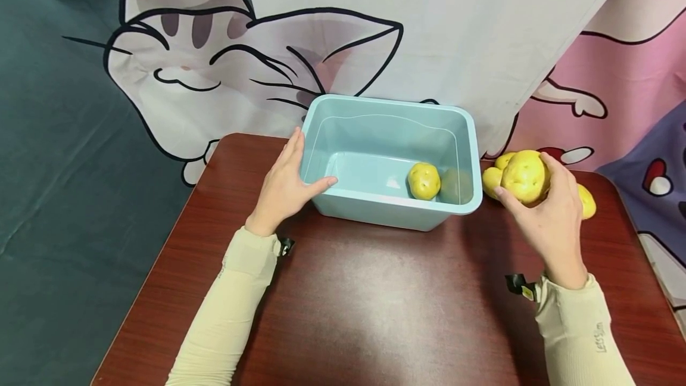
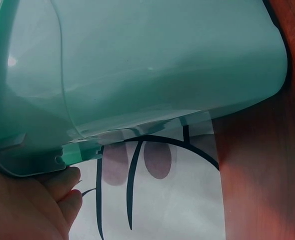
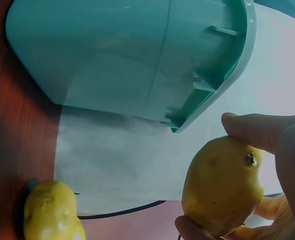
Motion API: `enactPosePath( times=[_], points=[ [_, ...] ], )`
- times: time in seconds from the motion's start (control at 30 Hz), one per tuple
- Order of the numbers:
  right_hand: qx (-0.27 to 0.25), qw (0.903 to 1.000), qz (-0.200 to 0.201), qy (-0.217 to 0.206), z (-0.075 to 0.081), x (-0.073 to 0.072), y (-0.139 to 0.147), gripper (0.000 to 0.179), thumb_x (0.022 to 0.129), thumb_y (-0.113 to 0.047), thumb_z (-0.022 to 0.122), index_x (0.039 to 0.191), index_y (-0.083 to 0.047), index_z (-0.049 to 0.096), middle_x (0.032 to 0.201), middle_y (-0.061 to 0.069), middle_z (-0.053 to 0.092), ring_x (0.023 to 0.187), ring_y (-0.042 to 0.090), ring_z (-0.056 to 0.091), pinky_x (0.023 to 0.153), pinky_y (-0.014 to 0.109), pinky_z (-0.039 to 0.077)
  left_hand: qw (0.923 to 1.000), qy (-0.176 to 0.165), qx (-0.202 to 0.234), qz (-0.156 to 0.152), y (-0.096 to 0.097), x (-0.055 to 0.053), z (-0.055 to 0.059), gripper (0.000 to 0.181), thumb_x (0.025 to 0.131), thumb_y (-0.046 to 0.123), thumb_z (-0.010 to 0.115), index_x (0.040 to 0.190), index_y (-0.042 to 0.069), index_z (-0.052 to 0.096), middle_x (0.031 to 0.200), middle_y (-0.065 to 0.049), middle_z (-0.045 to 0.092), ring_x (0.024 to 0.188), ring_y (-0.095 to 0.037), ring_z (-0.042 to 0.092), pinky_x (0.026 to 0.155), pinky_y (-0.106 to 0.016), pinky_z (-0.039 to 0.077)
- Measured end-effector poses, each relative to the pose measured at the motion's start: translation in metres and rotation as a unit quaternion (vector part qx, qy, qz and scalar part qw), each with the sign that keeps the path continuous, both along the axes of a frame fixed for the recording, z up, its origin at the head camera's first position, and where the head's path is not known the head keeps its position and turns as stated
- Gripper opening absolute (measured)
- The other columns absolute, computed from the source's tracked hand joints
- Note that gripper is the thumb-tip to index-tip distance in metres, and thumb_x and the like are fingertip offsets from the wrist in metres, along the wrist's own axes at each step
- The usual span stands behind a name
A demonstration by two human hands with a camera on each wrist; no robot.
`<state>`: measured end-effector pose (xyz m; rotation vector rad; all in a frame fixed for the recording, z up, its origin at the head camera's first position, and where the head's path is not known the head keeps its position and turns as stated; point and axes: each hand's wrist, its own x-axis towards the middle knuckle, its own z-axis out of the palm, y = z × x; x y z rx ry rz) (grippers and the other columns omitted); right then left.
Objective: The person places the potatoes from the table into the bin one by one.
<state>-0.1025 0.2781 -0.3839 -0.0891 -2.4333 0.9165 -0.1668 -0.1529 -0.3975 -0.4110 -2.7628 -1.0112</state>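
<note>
A light blue plastic bin stands on the table with one yellow potato at the right of its floor. My left hand rests at the bin's front left corner, its fingers fairly straight along the outside and the thumb over the rim. In the left wrist view, two fingertips show beside the rim. My right hand grips another potato between thumb and fingers, right of the bin. The right wrist view shows this potato held apart from the bin's outer wall.
More yellow potatoes lie on the table behind and beside my right hand, partly hidden by it. The brown wooden table stretches in front of the bin. A cloth with cartoon figures hangs close behind the bin.
</note>
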Motion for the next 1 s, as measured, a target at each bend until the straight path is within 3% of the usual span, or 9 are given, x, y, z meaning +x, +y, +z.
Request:
enactPosePath(
  times=[0.77,0.9,1.0],
  points=[
    [-0.011,0.9994,0.027,0.020,0.013,-0.009,-0.019,0.089,0.071,-0.020,0.090,0.149,-0.011,0.049,0.141,0.017,0.054,0.125,0.037,0.048,0.099,0.055,0.035,1.0000,0.001,0.004,-0.001,0.000,-0.001,-0.001,0.113,0.083,0.069,0.069,0.159,0.003,0.018,0.168,0.004,0.008,0.153,-0.016,0.012,0.117,-0.048,0.027],
    [-0.006,0.9989,0.033,0.034,0.014,-0.009,-0.023,0.090,0.069,-0.019,0.091,0.148,-0.011,0.050,0.140,0.016,0.055,0.121,0.034,0.050,0.092,0.047,0.035,1.0000,-0.002,0.006,-0.002,0.000,-0.001,-0.001,0.113,0.083,0.069,0.068,0.159,0.003,0.017,0.168,0.005,0.007,0.153,-0.015,0.012,0.117,-0.048,0.027],
    [0.000,0.9986,0.035,0.039,0.015,-0.009,-0.026,0.089,0.069,-0.019,0.091,0.148,-0.011,0.050,0.140,0.015,0.056,0.113,0.031,0.052,0.084,0.033,0.033,1.0000,-0.002,0.007,-0.002,0.000,-0.001,-0.001,0.113,0.083,0.069,0.068,0.159,0.003,0.017,0.168,0.005,0.007,0.153,-0.015,0.012,0.117,-0.048,0.027]
  ],
)
